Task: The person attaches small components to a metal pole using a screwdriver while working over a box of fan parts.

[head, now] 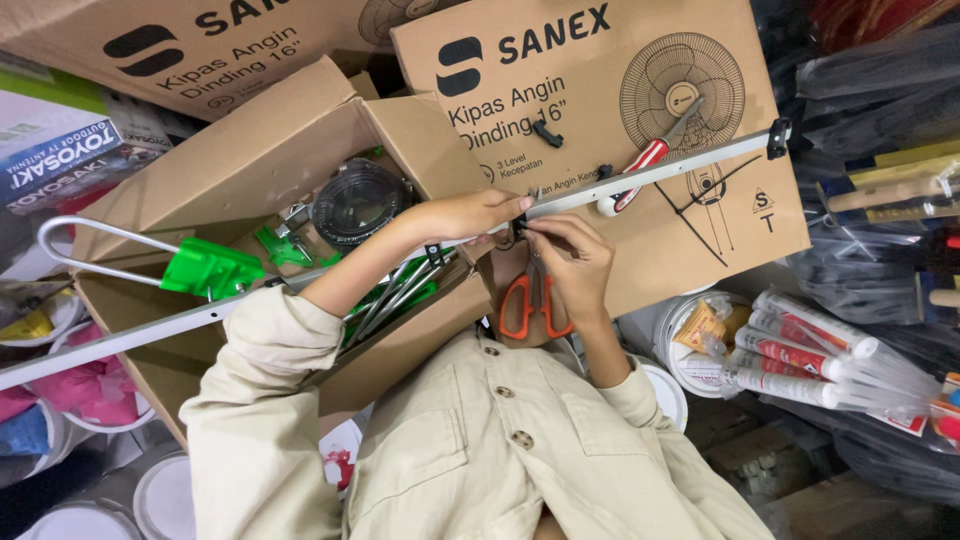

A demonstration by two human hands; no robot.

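Observation:
A long silver metal bar [660, 172] runs across my lap from lower left to upper right. It carries a green plastic bracket [210, 268] with a bent metal loop near its left part. My left hand [470, 215] grips the bar at its middle. My right hand [572, 255] pinches a small black clip [519, 229] on the bar, right beside my left fingers. Orange-handled scissors [526, 305] lie just below my right hand. A screwdriver with a red and white handle [640, 168] rests on the closed fan carton [600, 90] behind the bar.
An open cardboard box [250, 160] at left holds a coil of black cable [360, 203], green plastic parts and thin metal rods. Sealant tubes [800, 350] and a white bucket [690, 340] sit at right. More buckets and lids stand at lower left.

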